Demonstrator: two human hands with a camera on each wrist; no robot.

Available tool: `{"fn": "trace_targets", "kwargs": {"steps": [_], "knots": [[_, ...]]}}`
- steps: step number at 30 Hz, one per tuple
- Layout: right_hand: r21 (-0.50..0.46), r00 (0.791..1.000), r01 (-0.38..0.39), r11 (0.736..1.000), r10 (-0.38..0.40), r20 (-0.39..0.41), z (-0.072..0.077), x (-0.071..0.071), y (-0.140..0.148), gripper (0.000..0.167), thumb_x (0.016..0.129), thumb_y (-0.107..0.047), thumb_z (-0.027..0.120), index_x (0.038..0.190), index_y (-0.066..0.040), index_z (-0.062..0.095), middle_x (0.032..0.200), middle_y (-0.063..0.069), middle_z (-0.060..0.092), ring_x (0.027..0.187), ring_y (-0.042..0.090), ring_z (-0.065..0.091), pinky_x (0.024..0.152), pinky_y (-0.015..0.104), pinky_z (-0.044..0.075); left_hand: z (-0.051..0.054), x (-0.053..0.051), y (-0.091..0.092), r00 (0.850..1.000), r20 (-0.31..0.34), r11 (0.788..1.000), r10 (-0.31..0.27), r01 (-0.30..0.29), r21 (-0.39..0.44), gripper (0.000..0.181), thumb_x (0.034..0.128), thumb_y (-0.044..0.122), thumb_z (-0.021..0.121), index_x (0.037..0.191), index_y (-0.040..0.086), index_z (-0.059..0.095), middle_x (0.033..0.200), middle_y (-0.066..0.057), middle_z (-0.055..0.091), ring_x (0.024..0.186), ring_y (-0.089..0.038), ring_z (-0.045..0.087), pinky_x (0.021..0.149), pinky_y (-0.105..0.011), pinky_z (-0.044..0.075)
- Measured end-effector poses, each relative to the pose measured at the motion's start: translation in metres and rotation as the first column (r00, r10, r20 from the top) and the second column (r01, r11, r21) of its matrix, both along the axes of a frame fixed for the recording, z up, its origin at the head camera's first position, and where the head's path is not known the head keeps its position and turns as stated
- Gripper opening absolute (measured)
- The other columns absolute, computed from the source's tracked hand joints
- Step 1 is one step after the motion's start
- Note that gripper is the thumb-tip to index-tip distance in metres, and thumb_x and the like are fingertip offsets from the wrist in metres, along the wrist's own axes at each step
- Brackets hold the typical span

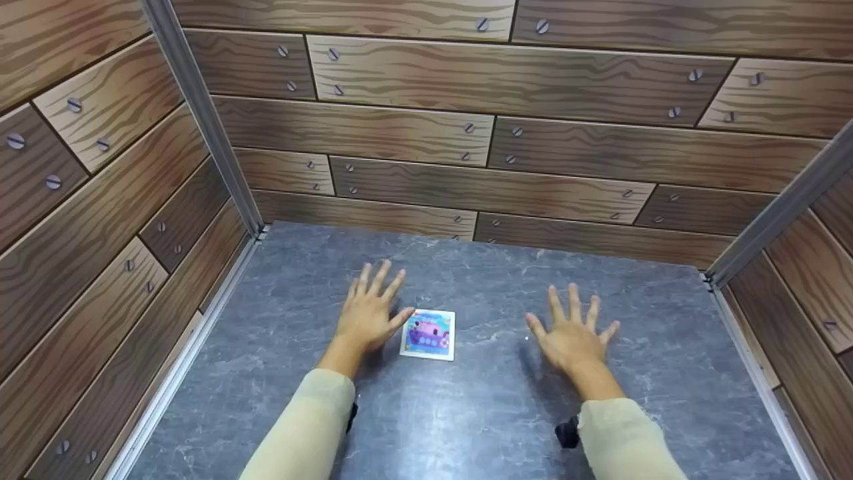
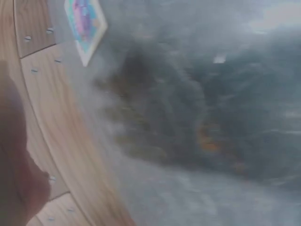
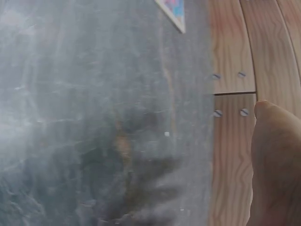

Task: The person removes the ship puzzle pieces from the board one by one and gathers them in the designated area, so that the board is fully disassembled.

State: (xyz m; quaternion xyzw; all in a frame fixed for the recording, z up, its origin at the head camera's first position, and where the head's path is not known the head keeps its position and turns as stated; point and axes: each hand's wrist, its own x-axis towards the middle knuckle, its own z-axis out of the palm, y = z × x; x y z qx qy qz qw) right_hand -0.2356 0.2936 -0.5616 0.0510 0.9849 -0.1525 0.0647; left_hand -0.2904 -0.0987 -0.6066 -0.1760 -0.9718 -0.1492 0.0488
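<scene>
A flat square with a white border and a pink, purple and blue picture (image 1: pixel 428 335) lies on the grey marbled surface; its exact kind is not clear. Just left of it is my left hand (image 1: pixel 370 315), palm down with fingers spread, the thumb tip at or over the square's upper left corner. Farther right, my right hand (image 1: pixel 574 339) has its fingers spread too and holds nothing. Both hands cast shadows on the surface. Part of the left hand (image 2: pixel 21 169) shows in the left wrist view, and part of the right hand (image 3: pixel 277 165) in the right wrist view.
Wood-patterned panels with printed screws form a back wall (image 1: pixel 400 127), a left wall (image 1: pixel 113 220) and a right wall (image 1: pixel 800 280). Metal strips run along the corners and side edges of the grey surface (image 1: pixel 480 280). A dark object (image 1: pixel 567 433) sits at the right wrist.
</scene>
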Motion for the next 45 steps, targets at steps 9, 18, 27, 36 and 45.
{"fn": "trace_targets", "kwargs": {"steps": [9, 18, 27, 36, 45], "knots": [[-0.031, 0.999, -0.012, 0.999, 0.011, -0.039, 0.006, -0.004, -0.011, 0.096, 0.102, -0.086, 0.020, 0.176, -0.030, -0.003, 0.183, 0.012, -0.016, 0.164, 0.056, -0.021, 0.118, 0.085, -0.020, -0.037, 0.014, -0.009, 0.991, 0.128, 0.994, -0.049, 0.036, 0.105, 0.088, 0.1029, 0.068, 0.058, 0.175, 0.028, 0.025, 0.184, -0.004, 0.019, 0.169, -0.041, 0.021, 0.131, -0.070, 0.028], [-0.131, 0.995, -0.075, 0.989, 0.066, -0.072, -0.015, -0.007, -0.039, 0.085, 0.111, -0.064, 0.040, 0.177, -0.022, 0.006, 0.184, 0.017, -0.006, 0.166, 0.057, -0.011, 0.129, 0.078, -0.008, -0.064, 0.022, -0.008, 0.982, 0.189, 0.991, -0.020, -0.005, 0.133, 0.092, 0.0982, 0.077, 0.056, 0.173, 0.029, 0.030, 0.180, -0.006, 0.031, 0.168, -0.040, 0.025, 0.133, -0.068, 0.024], [-0.378, 0.982, -0.184, 0.907, 0.153, -0.112, -0.046, -0.008, -0.078, 0.098, 0.103, -0.049, 0.070, 0.175, -0.010, 0.016, 0.180, 0.028, 0.012, 0.162, 0.062, 0.017, 0.126, 0.080, 0.020, -0.081, 0.020, -0.007, 0.991, 0.135, 1.000, 0.000, -0.003, 0.022, 0.094, 0.0907, 0.093, 0.047, 0.168, 0.040, 0.039, 0.181, -0.004, 0.029, 0.168, -0.038, 0.026, 0.132, -0.064, 0.028], [-0.516, 0.982, -0.184, 0.836, 0.177, -0.064, -0.072, -0.021, -0.112, 0.112, 0.084, -0.035, 0.095, 0.171, -0.006, 0.030, 0.174, 0.029, 0.031, 0.160, 0.053, 0.033, 0.131, 0.068, 0.030, -0.082, 0.019, -0.006, 0.993, 0.122, 1.000, 0.004, -0.006, 0.014, 0.097, 0.0886, 0.097, 0.043, 0.167, 0.039, 0.042, 0.180, -0.004, 0.031, 0.168, -0.038, 0.027, 0.131, -0.066, 0.030], [-0.499, 0.983, -0.178, 0.848, 0.171, -0.060, -0.086, -0.039, -0.121, 0.092, 0.088, -0.032, 0.092, 0.164, -0.008, 0.045, 0.164, 0.024, 0.045, 0.154, 0.047, 0.045, 0.129, 0.063, 0.035, -0.081, 0.020, -0.004, 0.991, 0.130, 1.000, 0.012, -0.015, 0.023, 0.096, 0.0889, 0.096, 0.045, 0.165, 0.038, 0.044, 0.180, -0.003, 0.032, 0.168, -0.037, 0.027, 0.130, -0.067, 0.030]]}}
